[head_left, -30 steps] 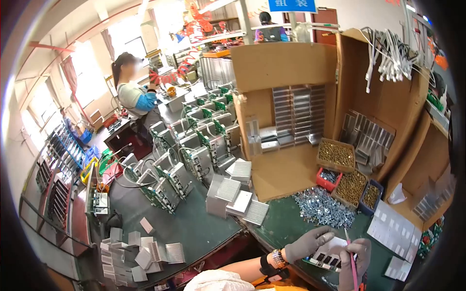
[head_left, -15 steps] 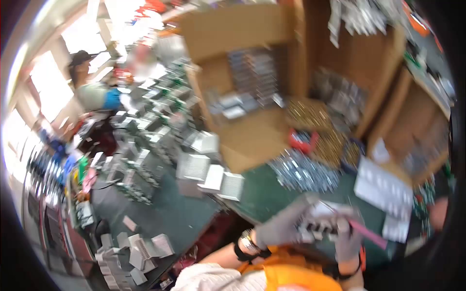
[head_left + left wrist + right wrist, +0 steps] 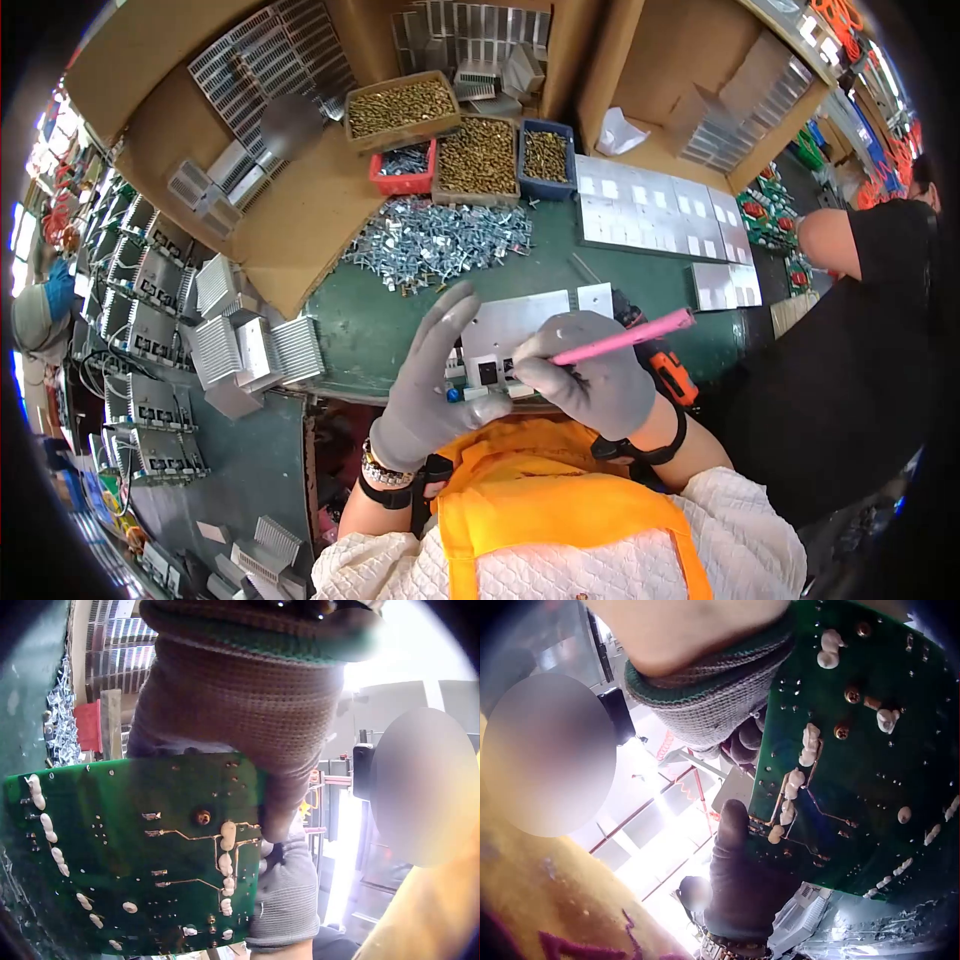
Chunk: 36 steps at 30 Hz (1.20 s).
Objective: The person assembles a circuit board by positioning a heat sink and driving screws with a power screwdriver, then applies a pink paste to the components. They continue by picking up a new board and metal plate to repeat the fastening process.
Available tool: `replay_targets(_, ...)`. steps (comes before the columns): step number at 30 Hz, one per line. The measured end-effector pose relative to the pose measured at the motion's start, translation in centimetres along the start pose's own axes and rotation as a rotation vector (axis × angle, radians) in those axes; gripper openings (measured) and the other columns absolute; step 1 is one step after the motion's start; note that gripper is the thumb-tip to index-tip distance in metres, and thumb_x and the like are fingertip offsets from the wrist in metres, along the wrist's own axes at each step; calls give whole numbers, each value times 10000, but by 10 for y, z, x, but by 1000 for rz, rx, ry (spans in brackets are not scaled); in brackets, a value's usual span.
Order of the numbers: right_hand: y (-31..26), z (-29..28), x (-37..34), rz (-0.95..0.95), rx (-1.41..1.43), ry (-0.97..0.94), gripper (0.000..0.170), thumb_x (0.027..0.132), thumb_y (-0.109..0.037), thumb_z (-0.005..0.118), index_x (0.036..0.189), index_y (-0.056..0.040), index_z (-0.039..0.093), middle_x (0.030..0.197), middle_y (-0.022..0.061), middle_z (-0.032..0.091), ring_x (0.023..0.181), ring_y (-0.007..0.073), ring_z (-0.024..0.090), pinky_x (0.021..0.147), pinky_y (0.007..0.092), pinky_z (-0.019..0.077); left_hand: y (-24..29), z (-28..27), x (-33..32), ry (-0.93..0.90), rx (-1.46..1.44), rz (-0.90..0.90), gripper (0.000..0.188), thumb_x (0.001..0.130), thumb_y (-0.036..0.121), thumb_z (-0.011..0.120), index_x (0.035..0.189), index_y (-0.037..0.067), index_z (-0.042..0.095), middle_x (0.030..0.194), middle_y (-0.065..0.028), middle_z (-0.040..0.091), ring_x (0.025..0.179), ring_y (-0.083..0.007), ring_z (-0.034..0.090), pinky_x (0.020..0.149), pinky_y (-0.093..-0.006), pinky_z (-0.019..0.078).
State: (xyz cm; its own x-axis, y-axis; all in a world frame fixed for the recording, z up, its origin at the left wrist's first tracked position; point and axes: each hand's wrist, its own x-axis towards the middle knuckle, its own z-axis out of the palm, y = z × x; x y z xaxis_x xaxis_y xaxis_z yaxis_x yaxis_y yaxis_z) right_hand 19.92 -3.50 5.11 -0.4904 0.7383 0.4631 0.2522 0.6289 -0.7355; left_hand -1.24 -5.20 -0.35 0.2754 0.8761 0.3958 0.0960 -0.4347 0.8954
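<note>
A green circuit board, its underside dotted with white blobs, is held up off the bench. My gloved left hand grips it at its left edge, with the thumb along the near side and the fingers beyond. On the board's upper side, a light metal plate and black square parts show between the hands. My gloved right hand pinches a slim pink tool over the board's right part. The tool's working end is hidden by the fingers.
Loose silvery screws lie in a pile beyond the board. Behind them stand a red bin, a blue bin and boxes of brass-coloured fasteners. An orange-and-black tool lies at right, near metal plates. Heatsinks stand left. Another person's arm is at right.
The head view has swung right and down towards the hands. My left hand, earlier close above the board, now grips its edge. The pink tool has gone from upright to slanting right.
</note>
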Motion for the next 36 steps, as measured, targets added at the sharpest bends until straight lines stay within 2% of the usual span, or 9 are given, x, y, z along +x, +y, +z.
replay_targets(2, 1, 2, -1, 23, -34, 9, 67, 873, -116, 711, 879, -63, 671, 789, 64, 646, 673, 265, 637, 579, 358, 490, 2, -1, 2, -6, 77, 19, 908, 740, 409, 843, 1409, -44, 429, 1469, -237, 402, 1344, -349, 445, 1088, -421, 378)
replay_targets(9, 10, 8, 1, -121, -63, 56, 185, 776, -112, 784, 916, -82, 667, 757, 70, 629, 624, 249, 637, 548, 346, 505, -2, 0, 4, 3, 69, 13, 900, 745, 443, 832, 1388, -49, 439, 1460, -247, 410, 1326, -345, 466, 1044, -418, 434)
replay_targets(13, 14, 9, 3, -107, -188, -24, 248, 739, -152, 822, 908, -119, 644, 720, 64, 615, 618, 262, 626, 540, 349, 481, -2, 1, 6, 15, 39, 14, 898, 724, 417, 851, 1378, -48, 449, 1452, -246, 421, 1320, -350, 472, 1052, -421, 429)
replay_targets(17, 20, 16, 0, -113, -168, 49, 231, 752, -180, 815, 889, -135, 635, 711, 62, 608, 608, 275, 613, 536, 364, 465, 0, 0, 6, 18, 67, 10, 887, 712, 367, 868, 1377, -44, 452, 1453, -238, 426, 1326, -354, 467, 1061, -418, 420)
replay_targets(26, 16, 10, 5, -104, -206, -79, 209, 784, -239, 760, 914, -133, 634, 753, 79, 597, 674, 303, 609, 593, 396, 471, -3, 0, 7, 17, 78, 31, 877, 715, 374, 864, 1388, -14, 458, 1459, -226, 422, 1331, -351, 463, 1069, -412, 408)
replay_targets(28, 10, 9, 7, -65, -232, -104, 123, 853, -214, 711, 844, -106, 654, 815, 36, 678, 736, 269, 656, 623, 391, 505, -3, 0, 7, 19, 72, 30, 880, 715, 381, 863, 1390, -11, 458, 1458, -225, 422, 1332, -350, 460, 1069, -413, 409)
replay_targets(32, 13, 8, 7, -120, -274, -129, 113, 836, -207, 718, 841, -111, 659, 830, 26, 680, 747, 260, 659, 632, 387, 506, -1, 0, 8, 19, 116, 33, 886, 715, 399, 859, 1390, -10, 458, 1456, -221, 424, 1339, -349, 452, 1068, -414, 409)
replay_targets(34, 18, 11, 4, -141, -255, -126, 197, 802, -233, 713, 933, -119, 619, 873, 87, 617, 772, 323, 615, 648, 418, 484, -2, 1, 8, 22, 114, 31, 886, 715, 402, 859, 1388, -11, 458, 1458, -221, 421, 1341, -346, 449, 1069, -414, 408)
replay_targets(36, 16, 11, 3, -136, -275, -107, 139, 822, -217, 711, 885, -113, 644, 850, 59, 646, 751, 291, 631, 636, 403, 487, -2, 1, 8, 24, 113, 32, 886, 714, 405, 859, 1386, -11, 459, 1460, -221, 419, 1344, -344, 445, 1070, -413, 407)
